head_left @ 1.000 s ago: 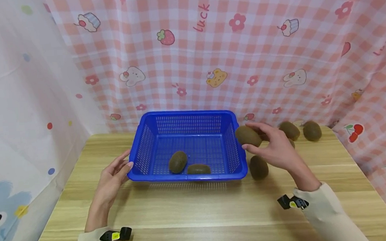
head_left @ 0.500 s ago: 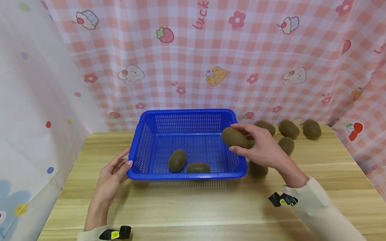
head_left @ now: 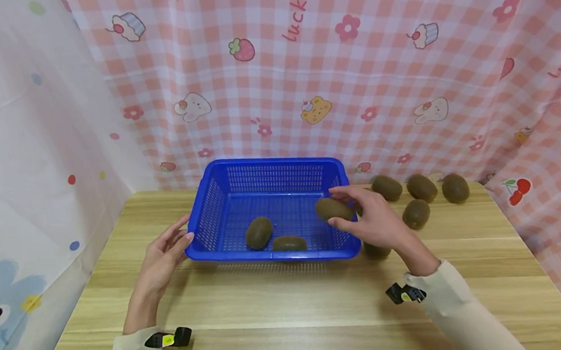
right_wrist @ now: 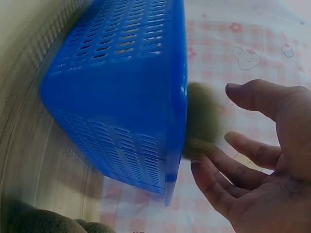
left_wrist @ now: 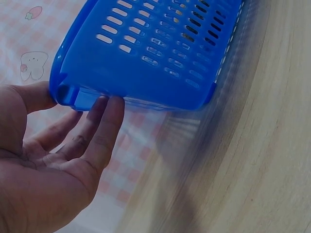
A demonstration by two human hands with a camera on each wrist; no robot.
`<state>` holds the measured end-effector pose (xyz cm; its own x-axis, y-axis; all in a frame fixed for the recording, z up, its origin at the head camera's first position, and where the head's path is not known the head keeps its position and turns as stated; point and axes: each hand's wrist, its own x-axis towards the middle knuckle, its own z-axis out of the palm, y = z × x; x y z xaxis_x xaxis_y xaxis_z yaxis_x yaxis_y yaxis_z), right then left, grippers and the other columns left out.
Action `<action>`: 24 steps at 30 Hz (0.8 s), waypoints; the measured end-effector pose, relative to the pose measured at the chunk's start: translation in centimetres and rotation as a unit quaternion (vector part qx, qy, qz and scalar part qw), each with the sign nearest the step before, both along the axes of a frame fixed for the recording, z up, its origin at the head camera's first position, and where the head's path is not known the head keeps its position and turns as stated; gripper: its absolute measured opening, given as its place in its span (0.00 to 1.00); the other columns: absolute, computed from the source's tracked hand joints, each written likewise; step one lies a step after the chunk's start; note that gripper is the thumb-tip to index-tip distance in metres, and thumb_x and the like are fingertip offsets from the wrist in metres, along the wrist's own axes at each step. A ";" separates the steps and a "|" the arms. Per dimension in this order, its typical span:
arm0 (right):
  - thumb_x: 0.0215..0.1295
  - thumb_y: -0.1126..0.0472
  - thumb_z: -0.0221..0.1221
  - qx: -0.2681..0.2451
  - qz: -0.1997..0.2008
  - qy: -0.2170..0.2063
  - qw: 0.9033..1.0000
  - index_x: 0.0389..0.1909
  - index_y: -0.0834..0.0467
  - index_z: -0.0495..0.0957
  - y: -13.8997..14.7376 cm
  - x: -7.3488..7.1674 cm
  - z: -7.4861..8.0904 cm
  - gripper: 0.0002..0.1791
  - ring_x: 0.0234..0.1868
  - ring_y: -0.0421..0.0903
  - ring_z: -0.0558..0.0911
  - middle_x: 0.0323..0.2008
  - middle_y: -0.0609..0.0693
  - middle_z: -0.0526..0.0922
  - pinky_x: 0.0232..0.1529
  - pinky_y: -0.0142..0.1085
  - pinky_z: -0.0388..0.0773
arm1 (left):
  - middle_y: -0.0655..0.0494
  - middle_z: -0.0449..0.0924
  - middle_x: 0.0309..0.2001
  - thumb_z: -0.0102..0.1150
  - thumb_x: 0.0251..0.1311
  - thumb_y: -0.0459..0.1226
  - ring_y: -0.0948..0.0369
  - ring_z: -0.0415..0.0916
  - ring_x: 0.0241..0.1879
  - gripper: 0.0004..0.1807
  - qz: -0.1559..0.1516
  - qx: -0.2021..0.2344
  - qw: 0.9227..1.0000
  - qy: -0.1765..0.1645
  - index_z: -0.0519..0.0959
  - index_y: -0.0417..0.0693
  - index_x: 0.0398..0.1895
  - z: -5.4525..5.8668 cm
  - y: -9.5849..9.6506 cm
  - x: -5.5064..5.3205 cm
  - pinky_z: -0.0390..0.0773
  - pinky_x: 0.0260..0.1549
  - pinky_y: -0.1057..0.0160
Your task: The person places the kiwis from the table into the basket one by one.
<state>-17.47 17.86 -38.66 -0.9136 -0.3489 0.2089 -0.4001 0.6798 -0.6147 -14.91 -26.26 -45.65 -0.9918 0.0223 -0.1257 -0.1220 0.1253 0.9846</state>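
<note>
A blue plastic basket (head_left: 277, 256) stands on the table, slotted on its sides. My left hand (head_left: 161, 261) grips its left rim, thumb on the rim and fingers against the outer wall, as the left wrist view shows. Over the basket's right end is a kiwi (head_left: 331, 209), blurred in the right wrist view, partly hidden by the rim there. Around it my right hand (head_left: 370, 217) has its fingers spread; a gap shows between thumb and kiwi, while the lower fingertips are right at its edge. Inside lie two more kiwis, one tilted (head_left: 259, 233) and one lengthwise (head_left: 289, 244) by the front wall.
Several kiwis, such as the rightmost kiwi (head_left: 455, 187), lie on the wooden table (head_left: 291, 317) right of the basket. One near kiwi (head_left: 377, 251) sits close beside the basket's front right corner. A checked pink cloth (head_left: 273, 76) hangs behind the table.
My right hand has carried the kiwi left from beyond the right rim to over the basket, then lowered a little; its fingers have loosened. The left hand has stayed on the rim.
</note>
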 end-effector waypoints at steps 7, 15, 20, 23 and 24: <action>0.63 0.54 0.72 -0.003 -0.007 -0.005 1.000 0.68 0.58 0.75 0.3 0.0 -0.2 0.33 0.56 0.58 0.84 0.59 0.59 0.83 0.56 0.51 0.83 | 0.67 0.79 0.50 0.57 0.74 0.48 0.70 0.80 0.48 0.33 0.002 0.000 1.000 0.000 0.63 0.56 0.79 0.0 0.0 0.0 0.83 0.49 0.70; 0.63 0.48 0.71 0.000 -0.024 -0.006 1.000 0.73 0.54 0.70 1.1 0.2 -0.4 0.39 0.57 0.60 0.83 0.67 0.59 0.76 0.57 0.56 0.82 | 0.68 0.79 0.48 0.57 0.74 0.48 0.70 0.80 0.47 0.33 0.002 0.004 1.000 0.003 0.63 0.55 0.79 -0.1 0.0 0.1 0.83 0.49 0.71; 0.62 0.43 0.71 0.013 -0.039 -0.005 0.999 0.76 0.51 0.65 1.7 0.5 -0.7 0.44 0.65 0.60 0.77 0.72 0.57 0.71 0.62 0.60 0.78 | 0.68 0.79 0.48 0.58 0.74 0.48 0.70 0.80 0.47 0.33 0.002 0.011 1.000 0.002 0.64 0.54 0.79 0.0 0.0 0.1 0.83 0.49 0.71; 0.61 0.42 0.71 0.013 -0.046 0.003 0.999 0.77 0.50 0.64 2.2 0.6 -0.9 0.46 0.70 0.60 0.72 0.73 0.56 0.69 0.65 0.64 0.73 | 0.68 0.80 0.48 0.58 0.74 0.47 0.70 0.81 0.47 0.33 0.002 0.017 1.000 0.000 0.64 0.53 0.79 0.0 0.1 0.1 0.83 0.49 0.71; 0.61 0.42 0.71 0.013 -0.050 0.006 0.999 0.77 0.50 0.64 2.3 0.7 -0.9 0.46 0.71 0.60 0.70 0.73 0.56 0.69 0.66 0.65 0.71 | 0.68 0.79 0.47 0.58 0.74 0.47 0.70 0.81 0.46 0.33 0.002 0.017 1.000 0.000 0.64 0.53 0.79 0.0 0.1 0.1 0.83 0.49 0.71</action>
